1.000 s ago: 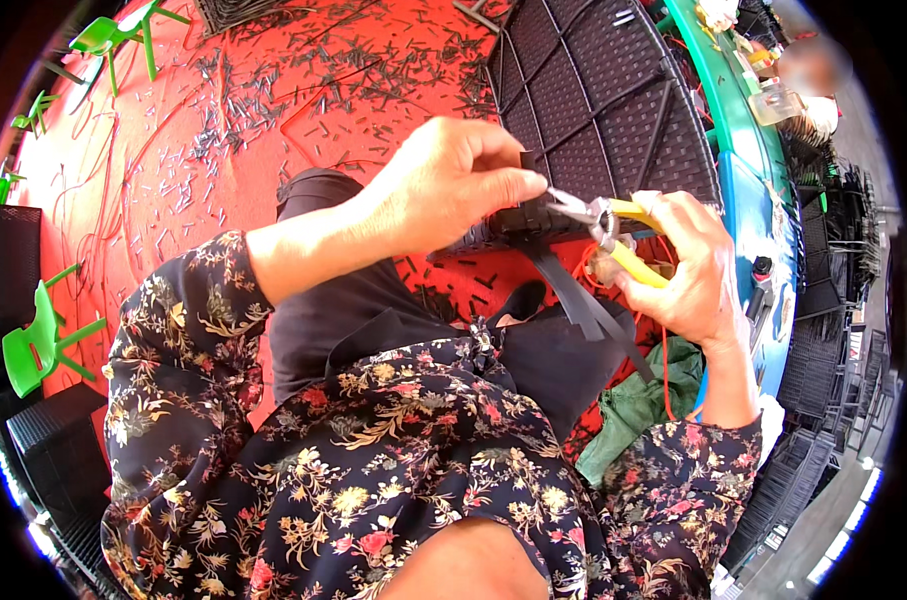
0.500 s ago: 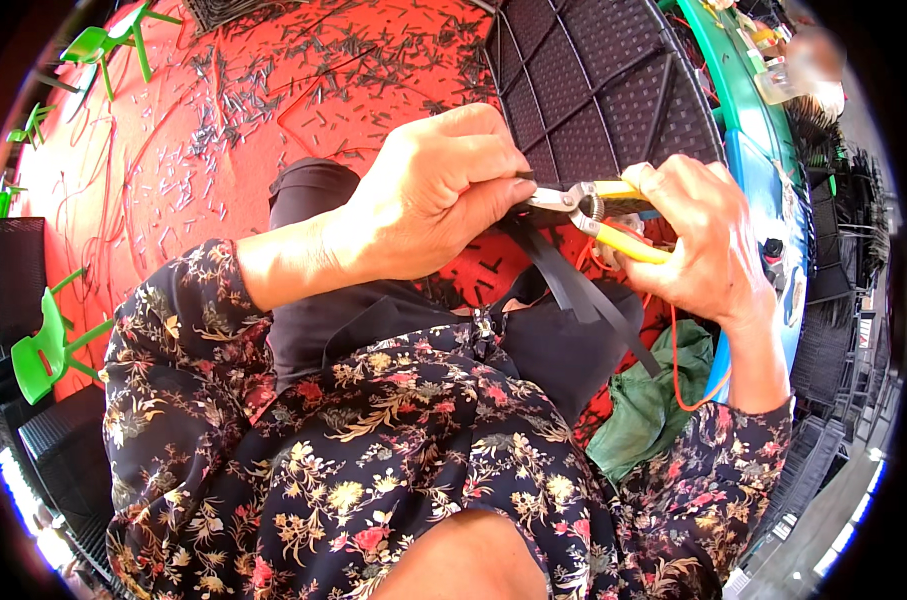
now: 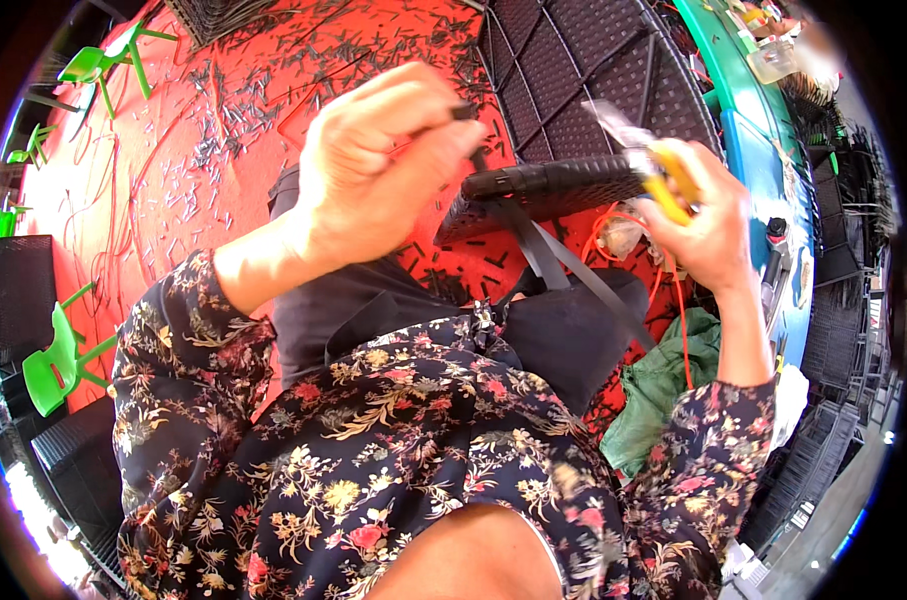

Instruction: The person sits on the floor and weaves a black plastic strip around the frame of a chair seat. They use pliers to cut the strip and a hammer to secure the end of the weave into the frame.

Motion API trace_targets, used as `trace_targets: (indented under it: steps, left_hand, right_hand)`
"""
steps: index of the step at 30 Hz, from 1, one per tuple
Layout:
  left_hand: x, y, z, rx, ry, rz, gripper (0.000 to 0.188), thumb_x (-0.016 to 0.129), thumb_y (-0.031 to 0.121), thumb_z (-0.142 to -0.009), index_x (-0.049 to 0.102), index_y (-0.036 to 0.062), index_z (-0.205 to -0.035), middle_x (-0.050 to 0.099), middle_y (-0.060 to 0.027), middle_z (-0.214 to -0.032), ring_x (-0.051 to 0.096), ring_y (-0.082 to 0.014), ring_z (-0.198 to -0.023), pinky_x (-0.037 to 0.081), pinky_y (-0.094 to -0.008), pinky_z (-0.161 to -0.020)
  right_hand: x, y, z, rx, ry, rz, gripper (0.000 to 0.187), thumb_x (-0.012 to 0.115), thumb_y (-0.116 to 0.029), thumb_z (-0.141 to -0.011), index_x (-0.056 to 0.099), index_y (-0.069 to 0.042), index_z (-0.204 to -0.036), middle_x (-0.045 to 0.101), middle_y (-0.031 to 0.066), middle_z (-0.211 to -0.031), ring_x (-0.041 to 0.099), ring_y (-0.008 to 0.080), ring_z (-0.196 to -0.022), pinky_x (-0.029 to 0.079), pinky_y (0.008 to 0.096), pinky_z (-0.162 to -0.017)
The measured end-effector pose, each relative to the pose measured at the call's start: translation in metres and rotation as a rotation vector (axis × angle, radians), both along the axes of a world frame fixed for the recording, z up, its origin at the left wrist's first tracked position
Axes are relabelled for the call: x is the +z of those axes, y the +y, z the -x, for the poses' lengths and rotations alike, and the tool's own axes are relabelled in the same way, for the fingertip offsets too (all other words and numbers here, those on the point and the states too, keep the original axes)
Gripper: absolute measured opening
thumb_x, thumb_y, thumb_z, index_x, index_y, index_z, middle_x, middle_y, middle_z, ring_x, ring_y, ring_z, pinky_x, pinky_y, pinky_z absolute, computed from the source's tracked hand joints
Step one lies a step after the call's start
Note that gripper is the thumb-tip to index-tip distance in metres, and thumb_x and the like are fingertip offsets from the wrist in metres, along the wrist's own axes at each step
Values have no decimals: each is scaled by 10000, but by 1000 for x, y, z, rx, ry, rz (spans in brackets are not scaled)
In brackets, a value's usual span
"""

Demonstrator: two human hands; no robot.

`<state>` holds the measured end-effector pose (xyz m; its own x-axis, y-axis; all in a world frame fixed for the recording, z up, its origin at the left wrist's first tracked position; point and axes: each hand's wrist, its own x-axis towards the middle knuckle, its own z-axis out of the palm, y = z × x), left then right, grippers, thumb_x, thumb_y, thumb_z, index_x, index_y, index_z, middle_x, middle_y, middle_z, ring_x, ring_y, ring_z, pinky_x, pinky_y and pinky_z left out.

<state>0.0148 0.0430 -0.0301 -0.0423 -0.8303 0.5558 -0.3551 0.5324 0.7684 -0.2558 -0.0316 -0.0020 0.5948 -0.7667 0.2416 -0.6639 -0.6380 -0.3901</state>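
My left hand [image 3: 378, 165] is raised over my lap, slightly blurred. Its thumb and fingers pinch a short black strip piece [image 3: 463, 112]. On the other side, my right hand [image 3: 708, 225] is closed round the yellow handles of pruning shears [image 3: 663, 180], whose metal blades point up and left, smeared by motion. Between the hands lies the edge of a black woven piece [image 3: 543, 190]. Flat black strips [image 3: 553, 255] hang from it across my dark trousers. The shears are apart from the woven piece.
A tall black woven panel [image 3: 583, 80] stands ahead. Black offcuts lie scattered on the red floor [image 3: 163, 150]. Green chairs [image 3: 58, 360] stand at the left. A blue and green table [image 3: 763, 150] runs along the right, with a green cloth [image 3: 663, 400] and an orange cord [image 3: 685, 340] nearer me.
Both hands have come apart: the left moved left and up with a short black piece, and the right drew the shears away from the strip. The woven edge between them now shows.
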Motion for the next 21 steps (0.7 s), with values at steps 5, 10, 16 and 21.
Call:
trace_targets:
  steps: [5, 10, 16, 21]
  left_hand:
    - [-59, -2, -19, 30, -185, -329, 217, 575, 118, -814, 481, 7, -652, 425, -95, -581, 446, -171, -522, 354, -314, -489]
    - [-156, -8, -34, 129, -177, -686, 165, 520, 147, -810, 603, 24, -738, 493, -27, -547, 461, -105, -487, 358, -282, -457]
    - [-242, -28, -64, 145, -273, -390, 201, 538, 105, -791, 625, 18, -951, 601, -47, -671, 557, -141, -548, 432, -285, -500]
    - [-234, -53, -79, 352, -580, -470, 238, 604, 242, -726, 668, 34, -821, 631, -118, -690, 634, -255, -702, 477, -353, -632]
  right_hand:
    - [-45, 45, 168, -505, -388, -273, 454, 646, -208, -750, 544, 16, -1131, 555, 28, -903, 513, 88, -811, 426, 234, -688]
    - [-44, 96, 257, -1033, -584, -102, 401, 675, -284, -766, 572, -20, -1050, 542, 12, -824, 543, 94, -690, 439, 253, -633]
    - [-11, 152, 381, -1437, -560, -59, 402, 583, -388, -829, 549, -64, -1064, 575, 23, -788, 570, 114, -675, 426, 252, -589]
    - [-20, 226, 506, -1321, -755, -104, 407, 507, -336, -887, 504, -48, -1175, 554, 37, -837, 536, 130, -722, 465, 291, -646]
